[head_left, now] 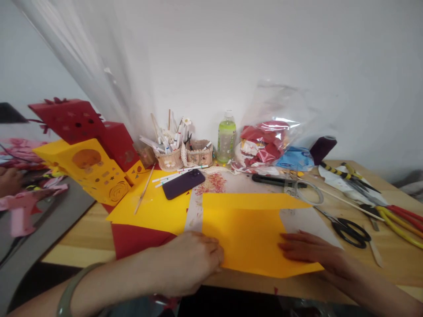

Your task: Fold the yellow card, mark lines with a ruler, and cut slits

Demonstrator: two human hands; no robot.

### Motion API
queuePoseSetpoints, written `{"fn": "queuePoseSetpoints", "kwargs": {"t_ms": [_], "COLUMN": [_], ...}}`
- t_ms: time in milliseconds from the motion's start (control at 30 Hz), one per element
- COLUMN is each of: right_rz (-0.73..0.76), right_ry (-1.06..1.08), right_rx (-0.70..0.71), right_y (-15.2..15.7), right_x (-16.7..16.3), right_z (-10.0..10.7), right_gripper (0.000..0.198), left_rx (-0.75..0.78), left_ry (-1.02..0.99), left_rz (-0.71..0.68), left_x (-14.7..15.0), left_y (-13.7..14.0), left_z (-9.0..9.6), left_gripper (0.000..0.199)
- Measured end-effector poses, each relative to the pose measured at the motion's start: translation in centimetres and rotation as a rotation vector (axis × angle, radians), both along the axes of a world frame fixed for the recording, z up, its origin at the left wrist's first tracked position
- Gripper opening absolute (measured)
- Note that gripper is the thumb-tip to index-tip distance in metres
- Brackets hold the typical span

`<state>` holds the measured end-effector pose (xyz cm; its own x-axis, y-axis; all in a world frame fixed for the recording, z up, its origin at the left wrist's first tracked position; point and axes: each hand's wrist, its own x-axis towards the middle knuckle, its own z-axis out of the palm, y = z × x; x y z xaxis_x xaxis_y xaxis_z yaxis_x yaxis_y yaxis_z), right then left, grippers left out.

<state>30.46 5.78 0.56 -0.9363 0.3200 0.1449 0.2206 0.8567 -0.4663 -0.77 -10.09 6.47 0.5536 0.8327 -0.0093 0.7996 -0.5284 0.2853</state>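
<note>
A folded sheet of yellow card (244, 237) lies at the table's front edge, its far strip creased along a line. My left hand (198, 259) is closed at the sheet's near left edge, fingers curled onto the card and the thumb hidden. On the right part of the sheet, my right hand (310, 248) rests with its fingers stretched out. Under my left forearm is a red sheet (139, 240), partly covered by another yellow sheet (168, 209). A dark phone (183, 183) sits on that yellow sheet, beside a thin wooden stick (144, 189).
Black-handled scissors (352, 231), a roll of clear tape (309, 193) and a cutter knife (274, 180) lie to the right. Baskets of pens (170, 159), a green bottle (226, 138) and a plastic bag (264, 145) line the wall. Decorated paper boxes (89, 163) and another person's hand (9, 181) are left.
</note>
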Motion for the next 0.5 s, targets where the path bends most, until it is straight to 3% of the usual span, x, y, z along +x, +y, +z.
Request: {"fn": "queuePoseSetpoints", "kwargs": {"t_ms": [67, 133, 233, 333, 400, 433, 500], "right_rz": [-0.056, -0.094, -0.197, -0.313, -0.214, -0.049, 0.140], "right_ry": [-0.005, 0.006, 0.056, 0.161, 0.255, 0.313, 0.175], "right_rx": [-0.038, -0.008, 0.211, 0.505, 0.695, 0.772, 0.856], "right_y": [0.0, 0.0, 0.1, -1.0, -2.7, -3.7, -5.6], "right_x": [-0.1, -0.1, 0.5, 0.6, -0.6, -1.7, -4.5], "right_z": [0.6, 1.6, 3.2, 4.6, 5.2, 5.4, 5.4], "right_gripper": [0.034, 0.040, 0.059, 0.055, 0.045, 0.042, 0.041], "left_rx": [-0.111, -0.251, -0.509, -0.630, -0.683, -0.705, -0.738], "left_ry": [-0.017, -0.160, -0.399, -0.473, -0.503, -0.512, -0.518], "left_rz": [0.007, 0.081, 0.161, 0.180, 0.197, 0.201, 0.198], "left_x": [-0.5, -1.2, -2.5, -3.5, -3.8, -3.8, -3.7], "left_y": [0.9, 2.2, 4.2, 5.8, 6.5, 6.7, 7.1], "left_z": [0.7, 1.2, 1.3, 0.6, 0.2, 0.1, -0.1], "left_gripper": [0.018, 0.022, 0.028, 0.033, 0.035, 0.035, 0.036]}}
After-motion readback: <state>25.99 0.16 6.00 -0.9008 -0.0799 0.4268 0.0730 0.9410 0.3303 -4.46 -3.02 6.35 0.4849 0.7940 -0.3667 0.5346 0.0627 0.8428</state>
